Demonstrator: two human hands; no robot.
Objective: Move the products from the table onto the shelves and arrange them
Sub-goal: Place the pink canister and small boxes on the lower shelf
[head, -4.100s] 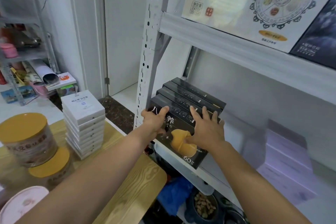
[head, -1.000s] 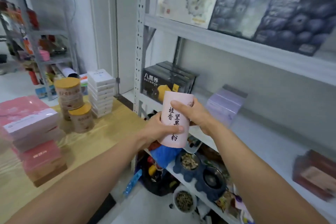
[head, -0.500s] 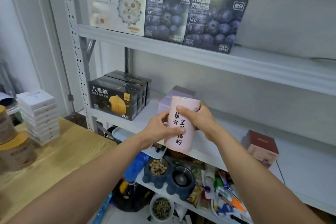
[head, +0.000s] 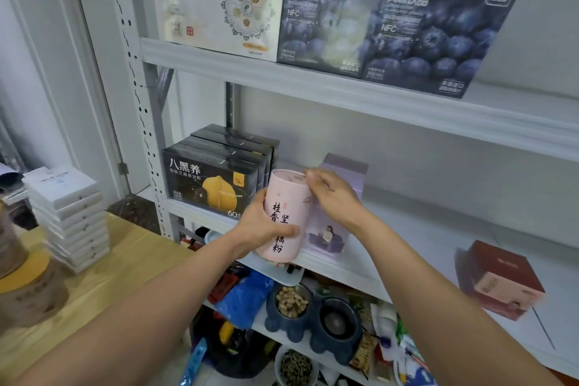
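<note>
While tilted, pink canister (head: 286,213) in 2 hands (head: 261,229) (head: 336,199).

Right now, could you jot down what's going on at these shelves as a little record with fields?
Held item: pink canister, upright, at the front edge of the middle shelf
Left hand: wraps the canister's lower half
Right hand: holds its upper part, fingertips at the rim
Neighbours: black boxes to its left, lilac box behind it on the right
Top shelf: one pale box, two blueberry boxes
Waiting on table: stack of white boxes, gold-lidded tins
Set down: cannot tell
</note>
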